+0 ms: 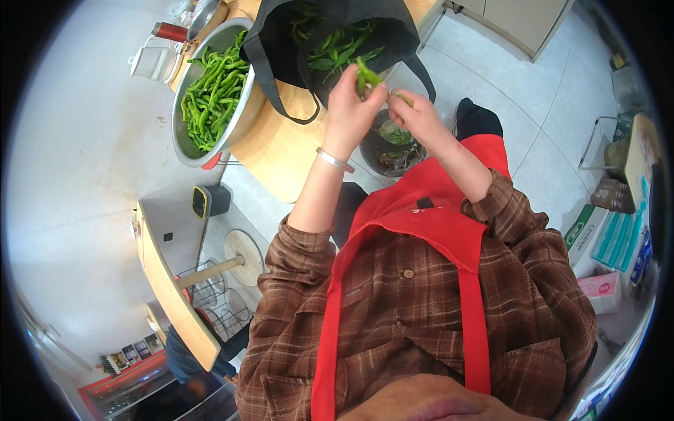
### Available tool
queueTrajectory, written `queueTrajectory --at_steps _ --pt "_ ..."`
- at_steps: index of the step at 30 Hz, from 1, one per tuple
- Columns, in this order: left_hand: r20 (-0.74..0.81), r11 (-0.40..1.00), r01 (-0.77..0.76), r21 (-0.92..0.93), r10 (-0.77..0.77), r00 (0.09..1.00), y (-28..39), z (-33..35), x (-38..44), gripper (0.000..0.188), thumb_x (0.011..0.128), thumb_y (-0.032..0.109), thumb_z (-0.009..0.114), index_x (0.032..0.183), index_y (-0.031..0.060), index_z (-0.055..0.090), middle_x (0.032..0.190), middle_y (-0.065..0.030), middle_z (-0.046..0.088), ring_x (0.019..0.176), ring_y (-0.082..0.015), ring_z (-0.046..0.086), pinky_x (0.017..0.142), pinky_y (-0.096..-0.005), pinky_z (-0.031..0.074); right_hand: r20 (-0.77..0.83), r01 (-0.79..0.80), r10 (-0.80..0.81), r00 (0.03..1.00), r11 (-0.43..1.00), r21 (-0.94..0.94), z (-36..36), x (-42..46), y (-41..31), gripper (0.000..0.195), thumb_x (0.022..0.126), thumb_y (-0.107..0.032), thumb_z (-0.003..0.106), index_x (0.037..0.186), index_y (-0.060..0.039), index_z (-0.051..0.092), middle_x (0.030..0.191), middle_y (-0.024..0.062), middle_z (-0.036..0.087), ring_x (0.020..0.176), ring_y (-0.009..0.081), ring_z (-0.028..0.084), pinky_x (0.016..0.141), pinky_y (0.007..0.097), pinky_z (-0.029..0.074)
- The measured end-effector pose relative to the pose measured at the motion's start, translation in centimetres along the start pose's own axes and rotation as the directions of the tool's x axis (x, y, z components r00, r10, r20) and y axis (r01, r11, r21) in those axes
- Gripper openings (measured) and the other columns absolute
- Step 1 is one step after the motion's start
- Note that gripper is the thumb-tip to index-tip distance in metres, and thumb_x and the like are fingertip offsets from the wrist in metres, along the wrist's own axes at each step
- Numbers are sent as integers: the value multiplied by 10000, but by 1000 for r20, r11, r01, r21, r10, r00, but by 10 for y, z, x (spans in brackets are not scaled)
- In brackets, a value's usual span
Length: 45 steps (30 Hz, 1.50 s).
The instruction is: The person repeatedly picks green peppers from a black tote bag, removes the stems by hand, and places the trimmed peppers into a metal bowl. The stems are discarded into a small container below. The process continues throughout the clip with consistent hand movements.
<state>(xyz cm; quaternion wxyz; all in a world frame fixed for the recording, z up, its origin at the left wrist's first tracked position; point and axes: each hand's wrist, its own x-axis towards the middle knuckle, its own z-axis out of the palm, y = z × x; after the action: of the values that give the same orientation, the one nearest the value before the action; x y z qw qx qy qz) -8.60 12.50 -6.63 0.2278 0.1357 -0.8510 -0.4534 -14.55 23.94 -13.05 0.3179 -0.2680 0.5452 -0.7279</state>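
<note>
My left hand (354,108), with a bracelet at the wrist, holds green chili peppers (369,76) between thumb and fingers. My right hand (418,117) is close beside it, pinching a small yellowish-green piece (404,99), perhaps a stem or pepper end. Just beyond both hands a black fabric bag (274,47) gapes on the table, with more green peppers and leaves (342,50) inside. To the left stands a large metal basin (177,113) heaped with green peppers (218,97). Below my hands, a dark waste bin (376,158) contains green scraps (396,136).
The basin and bag rest on a light wooden table (284,152). A second wooden table (179,300) stands lower left, near a person in dark clothing (181,358). A black bin (216,200) is by the wall. Boxes and packages (587,237) are stacked on the right.
</note>
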Motion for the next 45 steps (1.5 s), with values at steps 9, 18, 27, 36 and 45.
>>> queueTrajectory --at_steps 9,18,27,36,45 --pt "104 616 -138 776 91 990 -32 -2 96 277 766 316 594 845 51 589 809 -158 627 786 -339 591 664 -422 471 87 -187 172 981 961 206 -9 -4 -8 262 909 -256 432 815 -39 545 616 -21 468 518 30 356 473 170 284" --pt "172 616 -133 777 -5 985 -18 -27 98 278 738 353 596 881 117 633 804 -120 636 787 -305 602 655 -395 476 -12 -87 94 995 958 274 -14 0 -12 296 912 -239 452 1108 -29 523 662 -26 482 495 8 328 452 162 245" --pt "346 775 -191 603 -38 938 28 -51 28 267 733 298 625 873 70 634 643 -90 595 612 -239 596 587 -314 459 -29 -33 43 999 957 287 -10 7 -38 232 892 -251 511 1007 -52 541 695 -39 483 561 14 369 475 155 271" --pt "477 913 -39 406 -175 861 26 -39 -12 245 728 243 587 790 7 560 618 -107 543 575 -212 535 595 -306 431 -41 89 -85 996 989 116 -7 2 -29 184 861 -224 567 817 -65 485 695 -39 481 610 40 426 541 190 348" --pt "492 931 46 363 -234 839 7 -30 -19 280 711 299 579 757 23 557 659 -159 582 645 -302 584 623 -366 449 11 400 -560 828 578 -711 -7 6 -20 147 826 -171 560 820 -58 467 671 144 482 582 277 461 537 321 406"
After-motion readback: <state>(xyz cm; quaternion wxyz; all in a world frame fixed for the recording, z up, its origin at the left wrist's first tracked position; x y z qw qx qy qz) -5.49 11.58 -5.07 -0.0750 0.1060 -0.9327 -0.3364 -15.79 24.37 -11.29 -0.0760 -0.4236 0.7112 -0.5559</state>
